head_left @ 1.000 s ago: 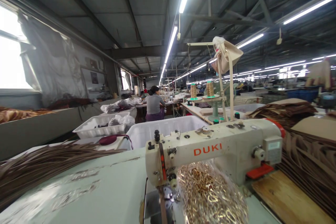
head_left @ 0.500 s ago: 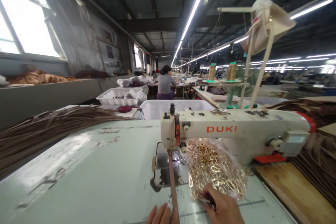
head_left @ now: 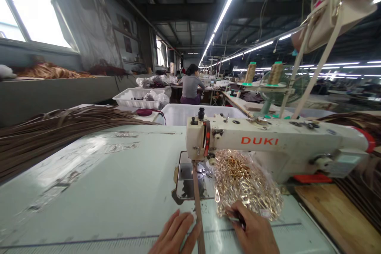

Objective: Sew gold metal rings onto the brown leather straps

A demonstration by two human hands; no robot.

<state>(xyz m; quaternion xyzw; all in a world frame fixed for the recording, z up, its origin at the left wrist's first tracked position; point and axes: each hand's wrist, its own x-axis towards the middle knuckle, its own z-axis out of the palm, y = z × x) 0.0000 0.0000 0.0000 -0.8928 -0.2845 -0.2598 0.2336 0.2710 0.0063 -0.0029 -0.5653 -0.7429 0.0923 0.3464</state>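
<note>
A narrow brown strap (head_left: 197,196) runs from under the presser foot of the white sewing machine (head_left: 238,135) toward me. My left hand (head_left: 178,232) lies flat on the table against the strap's left side, fingers stretched; something white is at the index fingertip. To the right of the strap, my right hand (head_left: 253,226) is closed around a small dark object (head_left: 242,222), mostly hidden by the fingers. Its fingertips are at the near edge of a clear plastic bag of gold-coloured metal hooks (head_left: 247,186), which lies beneath the machine arm.
Long brown straps (head_left: 65,127) are piled at the left, with more on the right. A white bin (head_left: 205,113) stands behind the machine. Thread cones (head_left: 275,73) and a hanging beige bag (head_left: 342,12) are at the right. A person (head_left: 191,85) sits farther back.
The camera view has tilted down and shifted slightly left. My left hand shows more fully, its fingers farther up the table beside the strap. My right hand stays closed by the bag.
</note>
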